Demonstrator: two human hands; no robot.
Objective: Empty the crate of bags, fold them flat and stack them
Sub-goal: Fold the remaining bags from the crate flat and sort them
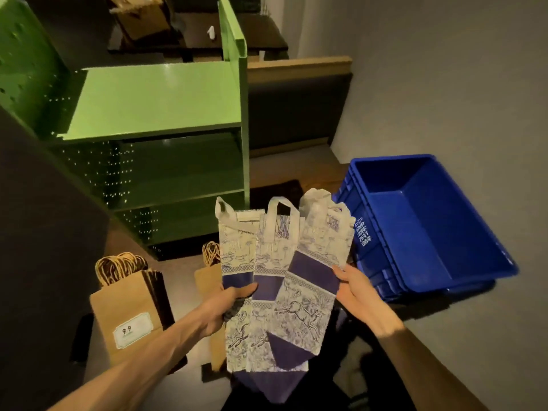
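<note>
Fanning out between both hands are three flat patterned bags (284, 280). The left hand (225, 307) clamps their lower edge, the right hand (360, 295) pinches the rightmost. Just beside them, the blue crate (462, 262) sits tilted.

The grey floor (444, 99) carries a green shelf unit (160, 120); right of the unit sits a blue crate (421, 229), tilted; in front of the unit lie two stacks of brown paper bags (130, 310), one partly hidden.
</note>
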